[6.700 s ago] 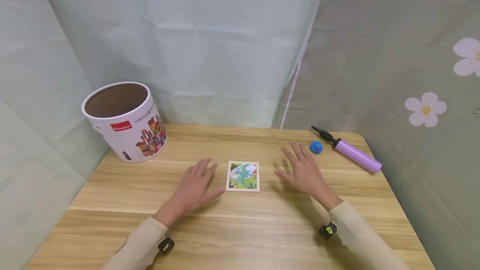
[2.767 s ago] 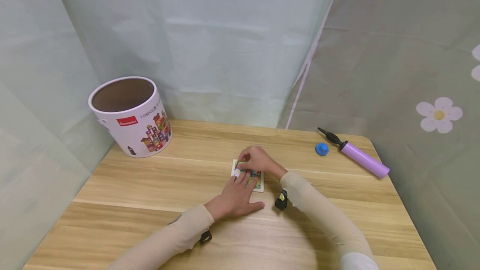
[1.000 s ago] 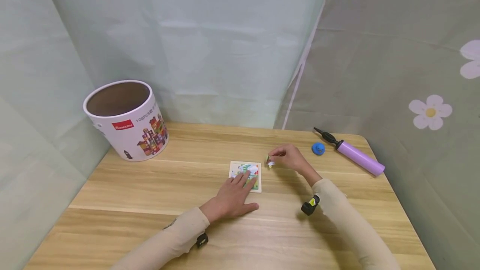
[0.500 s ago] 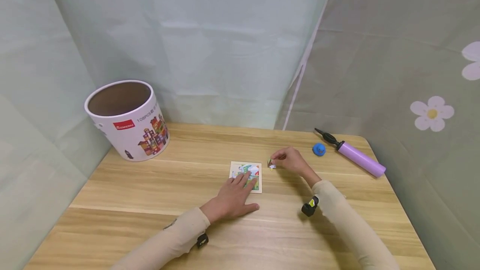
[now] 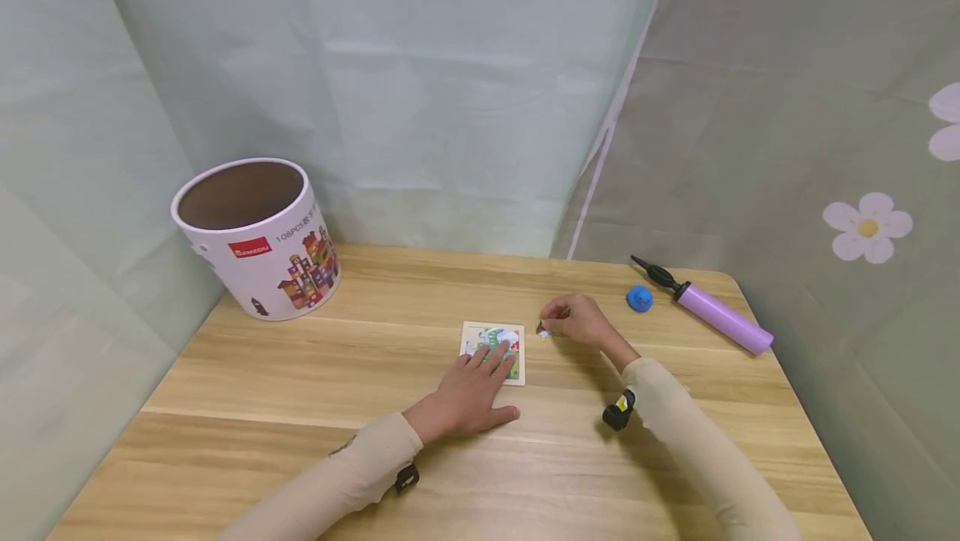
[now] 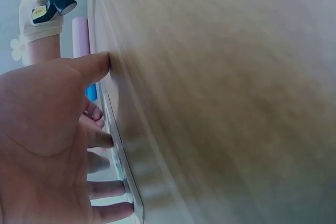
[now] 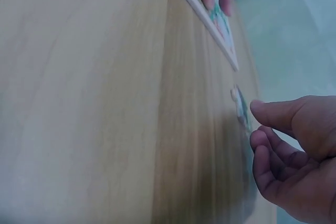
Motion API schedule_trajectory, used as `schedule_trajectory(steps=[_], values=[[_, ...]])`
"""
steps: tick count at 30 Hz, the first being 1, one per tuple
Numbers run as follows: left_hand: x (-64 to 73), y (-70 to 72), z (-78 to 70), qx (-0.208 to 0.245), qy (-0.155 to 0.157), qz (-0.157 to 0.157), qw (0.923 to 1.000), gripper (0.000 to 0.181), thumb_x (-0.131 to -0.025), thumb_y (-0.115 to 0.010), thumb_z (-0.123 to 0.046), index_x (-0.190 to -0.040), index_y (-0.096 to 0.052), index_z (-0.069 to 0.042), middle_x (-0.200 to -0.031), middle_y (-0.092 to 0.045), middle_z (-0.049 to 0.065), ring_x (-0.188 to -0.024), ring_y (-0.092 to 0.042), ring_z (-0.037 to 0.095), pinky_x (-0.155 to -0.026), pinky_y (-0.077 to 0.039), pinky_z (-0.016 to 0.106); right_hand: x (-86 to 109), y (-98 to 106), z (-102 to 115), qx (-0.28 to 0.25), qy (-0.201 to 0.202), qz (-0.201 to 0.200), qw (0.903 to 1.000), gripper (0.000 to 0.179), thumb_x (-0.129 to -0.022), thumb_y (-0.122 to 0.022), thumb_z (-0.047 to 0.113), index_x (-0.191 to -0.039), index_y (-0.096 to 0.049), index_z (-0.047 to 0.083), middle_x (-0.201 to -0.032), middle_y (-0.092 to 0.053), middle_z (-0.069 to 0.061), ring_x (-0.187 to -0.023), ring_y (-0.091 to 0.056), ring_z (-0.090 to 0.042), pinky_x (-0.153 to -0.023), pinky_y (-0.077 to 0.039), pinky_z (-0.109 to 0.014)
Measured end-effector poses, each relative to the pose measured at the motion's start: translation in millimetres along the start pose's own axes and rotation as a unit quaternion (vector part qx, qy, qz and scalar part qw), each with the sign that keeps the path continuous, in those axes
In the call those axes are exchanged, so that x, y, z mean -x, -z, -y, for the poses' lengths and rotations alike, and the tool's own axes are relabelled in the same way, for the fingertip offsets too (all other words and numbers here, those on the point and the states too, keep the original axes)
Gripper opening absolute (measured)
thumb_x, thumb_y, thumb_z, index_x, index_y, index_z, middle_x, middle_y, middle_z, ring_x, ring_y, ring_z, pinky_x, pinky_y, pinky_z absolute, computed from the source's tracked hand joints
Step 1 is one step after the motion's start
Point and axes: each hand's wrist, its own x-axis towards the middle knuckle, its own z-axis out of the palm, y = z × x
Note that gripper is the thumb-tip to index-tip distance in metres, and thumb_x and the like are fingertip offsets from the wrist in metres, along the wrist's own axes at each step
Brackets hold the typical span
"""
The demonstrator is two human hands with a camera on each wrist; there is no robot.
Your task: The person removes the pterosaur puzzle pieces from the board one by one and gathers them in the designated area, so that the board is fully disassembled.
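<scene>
A small square picture puzzle board (image 5: 492, 333) lies flat at the middle of the wooden table (image 5: 300, 374). My left hand (image 5: 467, 395) rests on it with straight fingers spread over its near half; the left wrist view shows those fingers (image 6: 107, 188) lying against the board's edge (image 6: 125, 174). A small loose puzzle piece (image 5: 542, 329) lies on the table just right of the board. My right hand (image 5: 576, 320) hovers beside it with fingers loosely curled. In the right wrist view the thumb tip (image 7: 260, 107) sits just next to the piece (image 7: 240, 104), not gripping it.
A large white cardboard tub (image 5: 251, 241) with an open top stands at the back left. A purple hand pump (image 5: 720, 321) and a small blue object (image 5: 639, 298) lie at the back right. Cloth backdrops close in the table on three sides.
My right hand took a piece off the board, carried it right and lowered it to the table, where it now lies. The left hand stayed on the board.
</scene>
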Motion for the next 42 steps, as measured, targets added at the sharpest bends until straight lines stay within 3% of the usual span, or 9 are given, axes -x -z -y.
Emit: schedule_trajectory(steps=[7, 14, 33, 42], values=[[-2.9, 2.9, -2.7, -0.024, -0.003, 0.007, 0.9997, 0.085, -0.098, -0.051, -0.063, -0.161, -0.032, -0.009, -0.168, -0.027, 0.008, -0.152, -0.029, 0.038, -0.119, -0.03, 0.056, 0.0, 2, 16, 0.01, 0.018, -0.009, 0.9997, 0.015, -0.093, -0.075, 0.011, -0.106, -0.078, 0.006, -0.096, -0.075, -0.007, -0.087, -0.072, -0.025, -0.072, -0.06, -0.033], [-6.0, 4.8, -5.0, -0.051, -0.008, 0.011, 0.9986, 0.085, -0.098, -0.052, -0.063, -0.159, -0.036, -0.006, -0.166, -0.032, 0.01, -0.151, -0.033, 0.031, -0.12, -0.031, 0.05, -4.8, -11, 31, 0.009, 0.046, -0.002, 0.9989, 0.015, -0.093, -0.074, 0.008, -0.107, -0.078, 0.004, -0.095, -0.074, -0.007, -0.08, -0.072, -0.018, -0.066, -0.059, -0.028], [-4.2, -2.4, -2.8, -0.057, -0.034, -0.003, 0.9978, 0.084, -0.102, -0.048, -0.06, -0.159, -0.031, 0.0, -0.166, -0.03, 0.014, -0.152, -0.031, 0.03, -0.121, -0.032, 0.045, -35.2, -48, 51, 0.034, 0.161, 0.047, 0.9853, 0.012, -0.092, -0.077, 0.014, -0.103, -0.082, 0.01, -0.103, -0.078, -0.003, -0.095, -0.071, -0.016, -0.084, -0.059, -0.032], [-2.8, -3.3, -1.8, -0.036, -0.03, 0.0, 0.9989, 0.083, -0.102, -0.049, -0.058, -0.159, -0.03, -0.001, -0.166, -0.029, 0.014, -0.153, -0.029, 0.031, -0.122, -0.029, 0.045, -40.0, -54, 55, 0.064, 0.155, 0.075, 0.9829, 0.007, -0.093, -0.077, 0.018, -0.097, -0.083, 0.016, -0.097, -0.075, 0.004, -0.088, -0.065, -0.008, -0.077, -0.054, -0.025]])
